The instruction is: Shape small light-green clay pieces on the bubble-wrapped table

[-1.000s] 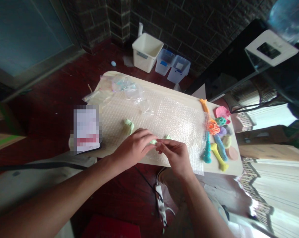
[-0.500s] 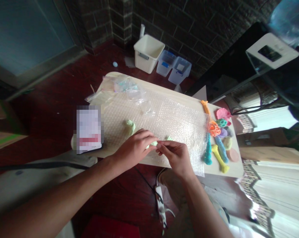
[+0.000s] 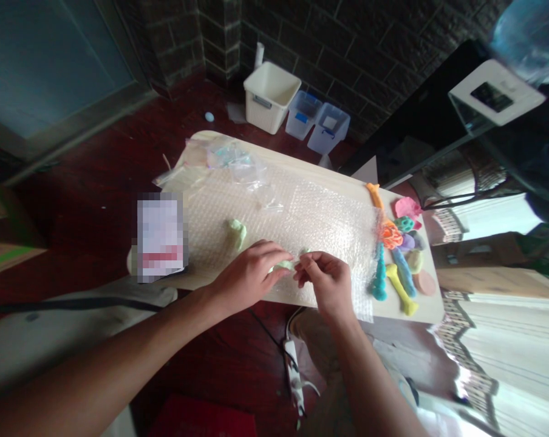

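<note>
My left hand (image 3: 251,272) is closed around a small piece of pale green modelling clay (image 3: 282,266), which shows between its thumb and fingers. At the clay's right end, my right hand (image 3: 330,284) pinches with thumb and forefinger; a thin bit of the clay reaches those fingertips. Both hands are above the near edge of the bubble wrap (image 3: 274,224). A larger pale green clay lump (image 3: 238,233) lies on the wrap, up and left of my left hand. Just behind my right fingers another bit of green clay (image 3: 305,250) is mostly hidden.
Shaped clay pieces in several colours, among them a yellow bone-like one (image 3: 402,291) and a teal twisted one (image 3: 380,276), lie at the table's right end. Clear plastic bags (image 3: 245,167) rest at the far left. A blurred white and red item (image 3: 160,237) is at the left edge.
My right hand has drawn slightly rightward from my left, and more of the green clay shows stretched between them. The view has shifted a little.
</note>
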Demonstrator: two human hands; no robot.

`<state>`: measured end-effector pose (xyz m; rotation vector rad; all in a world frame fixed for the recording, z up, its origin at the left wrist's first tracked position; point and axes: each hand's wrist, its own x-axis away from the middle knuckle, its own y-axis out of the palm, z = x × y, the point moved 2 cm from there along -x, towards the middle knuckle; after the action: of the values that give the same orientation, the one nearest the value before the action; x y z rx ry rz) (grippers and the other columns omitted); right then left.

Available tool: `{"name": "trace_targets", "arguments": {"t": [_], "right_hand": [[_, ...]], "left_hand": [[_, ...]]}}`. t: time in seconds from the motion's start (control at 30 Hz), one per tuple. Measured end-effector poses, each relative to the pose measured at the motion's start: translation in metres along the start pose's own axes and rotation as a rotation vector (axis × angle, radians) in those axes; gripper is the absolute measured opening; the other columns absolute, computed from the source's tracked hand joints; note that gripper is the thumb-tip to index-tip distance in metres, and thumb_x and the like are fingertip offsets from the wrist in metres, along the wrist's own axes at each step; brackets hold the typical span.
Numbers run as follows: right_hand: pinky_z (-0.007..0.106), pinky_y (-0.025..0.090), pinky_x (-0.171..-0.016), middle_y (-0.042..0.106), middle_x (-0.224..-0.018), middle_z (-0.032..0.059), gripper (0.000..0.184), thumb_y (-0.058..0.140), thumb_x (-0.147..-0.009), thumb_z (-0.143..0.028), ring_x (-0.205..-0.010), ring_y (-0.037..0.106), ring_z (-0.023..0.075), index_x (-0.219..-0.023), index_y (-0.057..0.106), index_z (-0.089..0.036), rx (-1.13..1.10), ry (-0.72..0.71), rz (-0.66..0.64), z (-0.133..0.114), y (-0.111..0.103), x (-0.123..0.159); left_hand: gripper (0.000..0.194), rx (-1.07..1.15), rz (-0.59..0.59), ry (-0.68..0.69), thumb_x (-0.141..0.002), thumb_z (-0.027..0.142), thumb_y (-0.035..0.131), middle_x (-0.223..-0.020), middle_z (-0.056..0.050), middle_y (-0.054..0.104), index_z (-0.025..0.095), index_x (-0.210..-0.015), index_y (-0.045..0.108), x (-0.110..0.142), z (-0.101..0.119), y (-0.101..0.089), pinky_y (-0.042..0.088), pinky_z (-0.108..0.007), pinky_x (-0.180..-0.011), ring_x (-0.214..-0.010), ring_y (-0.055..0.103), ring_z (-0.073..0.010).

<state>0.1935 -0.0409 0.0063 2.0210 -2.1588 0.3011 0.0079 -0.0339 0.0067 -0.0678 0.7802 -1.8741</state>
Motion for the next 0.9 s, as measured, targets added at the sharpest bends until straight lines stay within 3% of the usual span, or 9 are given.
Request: {"name": "trace_targets", "arguments": {"t": [0.07,0.23,0.4,0.57,0.77,0.9], "right_hand": [[0.028,0.056,-0.052,0.076,-0.07,0.0052,0.024,0.083,-0.082,-0.038,-0.055,0.068,0.0157,-0.08,0.075,-0.016,-0.048,-0.009,0.015,0.001,-0.003,-0.002],[0.034,0.062,-0.069,0.081,-0.081,0.0047,0.023,0.09,-0.076,-0.035,-0.07,0.072,0.0181,-0.093,0.083,-0.021,0.026,-0.092,-0.09,0.0,-0.003,0.0],[0.037,0.062,-0.079,0.081,-0.096,0.0066,0.021,0.084,-0.086,-0.035,-0.087,0.074,0.0215,-0.104,0.085,-0.024,0.154,-0.179,-0.146,-0.005,-0.002,0.005],[0.034,0.06,-0.079,0.078,-0.098,0.0067,0.015,0.078,-0.093,-0.031,-0.09,0.073,0.0204,-0.105,0.084,-0.025,0.241,-0.283,-0.197,-0.007,-0.003,0.006],[0.03,0.056,-0.068,0.075,-0.083,0.0054,0.019,0.077,-0.094,-0.038,-0.073,0.069,0.0174,-0.092,0.075,-0.019,0.329,-0.231,-0.181,-0.004,-0.002,0.008],[0.029,0.055,-0.061,0.074,-0.077,0.0049,0.019,0.076,-0.094,-0.037,-0.067,0.068,0.0162,-0.091,0.073,-0.018,0.207,-0.202,-0.14,-0.006,-0.002,0.008]], "left_hand": [[0.019,-0.003,0.009,-0.026,-0.098,0.013,0.066,-0.11,-0.009,0.075,0.016,-0.116,0.071,0.0,-0.001,0.0,0.057,-0.041,-0.094,-0.106,0.069,-0.0248],[0.019,0.01,0.035,-0.046,-0.099,0.015,0.064,-0.113,-0.01,0.075,0.017,-0.117,0.07,0.001,-0.002,-0.002,0.057,-0.042,-0.096,-0.108,0.07,-0.0246],[0.02,0.013,0.065,-0.025,-0.098,0.014,0.064,-0.116,-0.01,0.075,0.018,-0.118,0.069,0.002,-0.002,0.0,0.058,-0.042,-0.098,-0.11,0.07,-0.0244],[0.028,0.013,0.081,-0.042,-0.099,0.016,0.065,-0.121,-0.011,0.074,0.016,-0.126,0.065,0.004,-0.003,0.001,0.058,-0.042,-0.1,-0.114,0.07,-0.0249],[0.03,0.027,0.076,-0.057,-0.099,0.016,0.065,-0.123,-0.012,0.074,0.017,-0.129,0.064,0.004,-0.003,0.0,0.058,-0.045,-0.101,-0.116,0.07,-0.0259],[0.029,0.024,0.084,-0.067,-0.098,0.015,0.066,-0.122,-0.012,0.075,0.016,-0.127,0.065,0.002,-0.004,-0.001,0.057,-0.044,-0.101,-0.115,0.07,-0.0263]]}}
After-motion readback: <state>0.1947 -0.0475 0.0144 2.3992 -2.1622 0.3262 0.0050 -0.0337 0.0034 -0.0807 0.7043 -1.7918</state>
